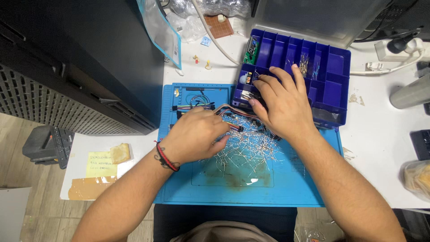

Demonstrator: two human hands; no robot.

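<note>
Now left hand fingers pinch jumper wires; right hand fingers, half-curled, reach into compartment box.

Two bare forearms reaching forward from below, left hand palm down, fingers curled and pinched together, red and black cords around its wrist, right hand palm down, further forward, fingers spread and bent
</note>
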